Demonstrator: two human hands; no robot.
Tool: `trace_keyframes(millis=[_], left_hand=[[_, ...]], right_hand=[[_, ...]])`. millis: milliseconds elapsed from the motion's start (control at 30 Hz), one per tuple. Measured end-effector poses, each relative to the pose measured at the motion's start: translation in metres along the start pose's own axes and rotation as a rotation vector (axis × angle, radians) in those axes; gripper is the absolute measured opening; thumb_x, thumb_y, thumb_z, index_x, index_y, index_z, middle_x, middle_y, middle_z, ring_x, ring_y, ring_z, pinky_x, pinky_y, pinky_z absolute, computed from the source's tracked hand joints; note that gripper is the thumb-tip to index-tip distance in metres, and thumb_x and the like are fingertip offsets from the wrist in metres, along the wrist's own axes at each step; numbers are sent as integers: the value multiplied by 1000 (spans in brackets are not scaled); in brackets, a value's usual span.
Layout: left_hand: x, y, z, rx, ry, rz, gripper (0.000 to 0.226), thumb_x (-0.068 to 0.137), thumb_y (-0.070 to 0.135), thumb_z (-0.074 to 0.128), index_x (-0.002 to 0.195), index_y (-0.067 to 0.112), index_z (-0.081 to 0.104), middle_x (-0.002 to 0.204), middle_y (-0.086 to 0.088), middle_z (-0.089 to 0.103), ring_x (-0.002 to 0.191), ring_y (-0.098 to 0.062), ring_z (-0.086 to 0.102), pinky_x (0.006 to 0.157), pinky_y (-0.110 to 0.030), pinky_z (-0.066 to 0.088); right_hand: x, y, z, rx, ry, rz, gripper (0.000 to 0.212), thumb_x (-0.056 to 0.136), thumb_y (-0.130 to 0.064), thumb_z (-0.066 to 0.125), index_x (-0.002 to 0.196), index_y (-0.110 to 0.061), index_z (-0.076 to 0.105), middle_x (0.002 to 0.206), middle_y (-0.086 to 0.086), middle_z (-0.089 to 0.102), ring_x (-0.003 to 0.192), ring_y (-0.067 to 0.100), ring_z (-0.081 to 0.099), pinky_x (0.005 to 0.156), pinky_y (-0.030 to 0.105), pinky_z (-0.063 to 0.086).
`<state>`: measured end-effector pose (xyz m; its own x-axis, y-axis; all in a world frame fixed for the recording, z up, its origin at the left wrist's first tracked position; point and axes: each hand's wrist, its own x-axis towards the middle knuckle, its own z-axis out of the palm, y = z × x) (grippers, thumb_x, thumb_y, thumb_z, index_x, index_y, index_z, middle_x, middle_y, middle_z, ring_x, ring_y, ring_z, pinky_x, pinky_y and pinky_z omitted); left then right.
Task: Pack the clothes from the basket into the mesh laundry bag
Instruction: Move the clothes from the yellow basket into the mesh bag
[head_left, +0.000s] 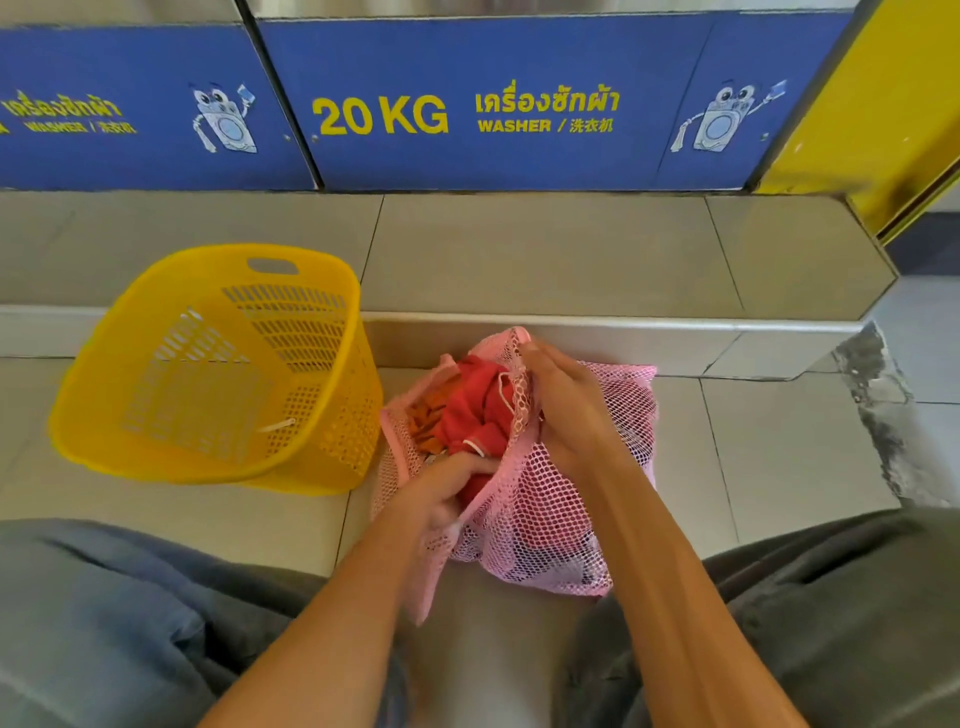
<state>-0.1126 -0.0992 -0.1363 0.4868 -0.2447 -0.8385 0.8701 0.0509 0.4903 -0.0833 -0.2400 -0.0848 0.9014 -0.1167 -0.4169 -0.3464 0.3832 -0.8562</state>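
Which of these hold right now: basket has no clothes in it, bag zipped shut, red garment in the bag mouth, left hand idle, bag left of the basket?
1. The yellow basket holds no clothes. True.
2. The pink mesh bag is closed. False: its mouth gapes open.
3. A red garment shows in the bag's mouth. True.
4. The left hand rests idle. False: it grips the bag's near edge, while the right hand holds the far rim.
5. The bag lies left of the basket. False: it lies to its right.

Bare floor (779, 441) lies open at right of the bag (545, 493); the basket (218, 364) blocks its left, a step (571, 325) just behind.
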Motion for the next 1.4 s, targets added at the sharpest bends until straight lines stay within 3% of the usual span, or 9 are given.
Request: trace_keyframes(millis=[167, 333, 467, 733, 833, 933, 1100, 1233, 1400], left_hand=[[1, 16, -37, 213, -109, -73, 75, 64, 5, 85, 132, 19, 56, 117, -17, 70, 113, -39, 61, 99, -56, 48], [-2, 17, -47, 247, -192, -133, 69, 70, 0, 76, 131, 19, 52, 126, -19, 64, 116, -40, 59, 95, -51, 51], [1, 14, -39, 429, -11, -215, 62, 65, 11, 77, 120, 21, 49, 118, -16, 65, 105, -34, 63, 98, -47, 52], [8, -19, -62, 456, 418, -73, 43, 68, 27, 73, 109, 25, 60, 102, -9, 72, 96, -30, 65, 94, -44, 54], [7, -24, -62, 636, 546, 31, 28, 83, 49, 60, 101, 28, 63, 102, -6, 70, 93, -25, 65, 91, -37, 54], [4, -20, -64, 841, 667, 76, 32, 82, 50, 58, 96, 23, 66, 107, -7, 70, 92, -24, 63, 85, -32, 52], [-9, -6, -72, 1011, 622, -38, 43, 75, 38, 63, 113, 18, 67, 123, -11, 66, 110, -30, 62, 96, -37, 51], [-18, -13, -82, 1075, 614, -15, 22, 77, 30, 63, 94, 16, 67, 107, -11, 70, 96, -27, 63, 80, -32, 50], [-22, -37, -87, 1407, 690, 53, 35, 80, 37, 60, 112, 25, 66, 109, -3, 72, 102, -25, 67, 80, -32, 51]], right_hand=[[-4, -2, 0, -87, 0, -12, 21, 102, -23, 62, 108, -17, 81, 109, 11, 81, 111, 31, 74, 102, 54, 56], [-13, -2, 5, -248, -41, -8, 25, 101, -33, 63, 89, -43, 83, 105, 6, 81, 104, 27, 76, 95, 53, 61], [-19, -1, 5, -281, -43, -12, 20, 102, -30, 63, 96, -39, 79, 113, 4, 79, 103, 22, 76, 91, 46, 63], [-22, 1, 1, -332, 1, -12, 24, 104, -29, 59, 119, -26, 78, 98, 5, 81, 84, 21, 77, 75, 36, 64], [-23, 3, 2, -354, 2, -17, 20, 103, -29, 60, 111, -33, 77, 101, 3, 82, 92, 24, 78, 85, 44, 65], [-26, 0, 4, -390, 12, -19, 24, 104, -28, 59, 95, -39, 78, 94, 3, 82, 91, 27, 79, 86, 47, 65], [-28, -6, 4, -413, 45, -88, 24, 103, -25, 59, 95, -35, 80, 90, -3, 80, 92, 23, 77, 85, 41, 65], [-32, -9, 4, -405, 154, -180, 41, 103, -22, 58, 70, -42, 70, 81, -11, 76, 80, 11, 71, 73, 29, 59], [-36, 2, 1, -553, 47, -138, 27, 103, -26, 57, 92, -23, 82, 68, -10, 73, 70, 14, 69, 66, 33, 57]])
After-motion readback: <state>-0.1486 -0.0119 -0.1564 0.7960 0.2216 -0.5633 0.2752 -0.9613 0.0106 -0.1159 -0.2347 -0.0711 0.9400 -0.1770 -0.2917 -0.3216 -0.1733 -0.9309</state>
